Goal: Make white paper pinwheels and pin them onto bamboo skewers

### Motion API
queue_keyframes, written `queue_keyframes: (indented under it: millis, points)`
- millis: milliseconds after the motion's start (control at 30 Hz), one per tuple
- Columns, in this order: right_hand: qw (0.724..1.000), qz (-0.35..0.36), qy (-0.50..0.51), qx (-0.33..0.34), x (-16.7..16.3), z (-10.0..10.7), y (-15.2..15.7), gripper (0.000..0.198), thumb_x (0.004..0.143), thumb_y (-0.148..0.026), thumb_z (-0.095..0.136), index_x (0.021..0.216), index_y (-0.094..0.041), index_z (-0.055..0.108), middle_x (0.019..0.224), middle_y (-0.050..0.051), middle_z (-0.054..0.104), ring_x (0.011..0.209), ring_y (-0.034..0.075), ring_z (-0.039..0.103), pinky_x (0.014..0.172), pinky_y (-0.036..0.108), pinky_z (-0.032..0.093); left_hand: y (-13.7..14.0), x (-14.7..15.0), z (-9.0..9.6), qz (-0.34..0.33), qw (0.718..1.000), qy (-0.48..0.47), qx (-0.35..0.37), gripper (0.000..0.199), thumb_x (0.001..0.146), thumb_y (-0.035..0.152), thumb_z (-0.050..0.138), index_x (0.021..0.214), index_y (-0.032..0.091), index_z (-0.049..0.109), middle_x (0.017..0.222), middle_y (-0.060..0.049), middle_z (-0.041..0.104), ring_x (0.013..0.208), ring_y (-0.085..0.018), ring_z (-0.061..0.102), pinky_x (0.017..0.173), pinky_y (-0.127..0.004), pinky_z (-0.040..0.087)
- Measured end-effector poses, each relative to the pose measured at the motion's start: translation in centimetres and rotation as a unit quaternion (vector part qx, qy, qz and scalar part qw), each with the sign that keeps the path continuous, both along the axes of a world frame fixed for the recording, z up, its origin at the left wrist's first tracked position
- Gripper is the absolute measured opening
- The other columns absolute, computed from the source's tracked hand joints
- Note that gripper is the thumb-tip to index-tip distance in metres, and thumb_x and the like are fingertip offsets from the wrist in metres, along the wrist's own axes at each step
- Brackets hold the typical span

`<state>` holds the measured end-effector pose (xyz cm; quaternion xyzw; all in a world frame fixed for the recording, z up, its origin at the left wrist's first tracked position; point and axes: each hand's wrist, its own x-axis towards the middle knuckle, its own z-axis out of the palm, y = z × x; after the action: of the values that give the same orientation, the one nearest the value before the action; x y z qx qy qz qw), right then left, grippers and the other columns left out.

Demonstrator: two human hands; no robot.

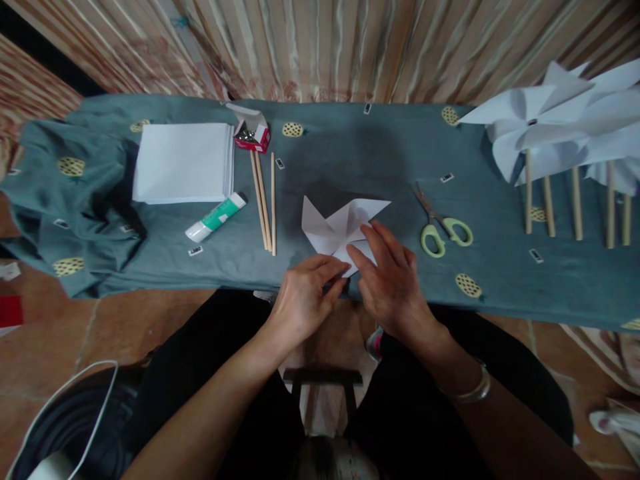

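A white paper pinwheel (323,230) lies near the front edge of the cloth-covered table, its blades partly folded up. My left hand (307,290) pinches the pinwheel's near corner between thumb and fingers. On the pinwheel's right side rests my right hand (387,277), its fingers apart and fingertips touching the paper; part of the paper is hidden beneath them. Left of the pinwheel lie several thin wooden sticks (273,203). Scissors (435,227) with green handles lie to the right, blades slightly apart.
A stack of white paper (183,163), a glue stick (216,217) and an opened red box of small metal pieces (253,130) are on the left. Finished-looking pinwheels (545,123) on sticks lie at the right. A corrugated curtain-like wall (320,50) rises behind the table.
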<state>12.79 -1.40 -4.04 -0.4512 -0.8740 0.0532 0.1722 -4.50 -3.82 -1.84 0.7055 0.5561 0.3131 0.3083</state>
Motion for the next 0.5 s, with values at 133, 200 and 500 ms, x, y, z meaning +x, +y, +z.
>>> queue_keyframes:
  millis: [133, 200, 500]
  points:
    - [1.000, 0.006, -0.005, 0.017, 0.09, 0.01, -0.06, 0.038, 0.093, -0.014, 0.041, 0.130, -0.019, 0.050, 0.148, 0.016, 0.043, 0.144, 0.031, 0.030, 0.101, 0.049, 0.039, 0.00, 0.08, 0.04, 0.002, 1.000, -0.013, -0.007, 0.021, 0.087, 0.012, 0.060, 0.105, 0.016, 0.071, 0.100, -0.007, 0.073, 0.091, -0.017, 0.070, 0.081, -0.031, 0.057]
    - [1.000, 0.007, -0.005, 0.028, 0.11, 0.04, -0.07, 0.037, 0.093, -0.014, 0.041, 0.128, -0.017, 0.051, 0.147, 0.017, 0.044, 0.144, 0.030, 0.030, 0.101, 0.048, 0.039, 0.04, 0.11, 0.09, 0.000, 1.000, -0.017, -0.012, 0.021, 0.086, 0.011, 0.061, 0.104, 0.015, 0.071, 0.099, -0.007, 0.073, 0.090, -0.017, 0.070, 0.081, -0.031, 0.057]
    - [1.000, 0.006, -0.001, 0.007, 0.08, 0.13, -0.13, 0.040, 0.092, -0.014, 0.042, 0.131, -0.018, 0.050, 0.149, 0.018, 0.042, 0.145, 0.031, 0.028, 0.103, 0.050, 0.036, 0.30, 0.19, 0.14, -0.011, 1.000, -0.006, -0.022, 0.021, 0.086, 0.011, 0.060, 0.101, 0.017, 0.072, 0.095, -0.006, 0.072, 0.088, -0.017, 0.070, 0.079, -0.030, 0.058]
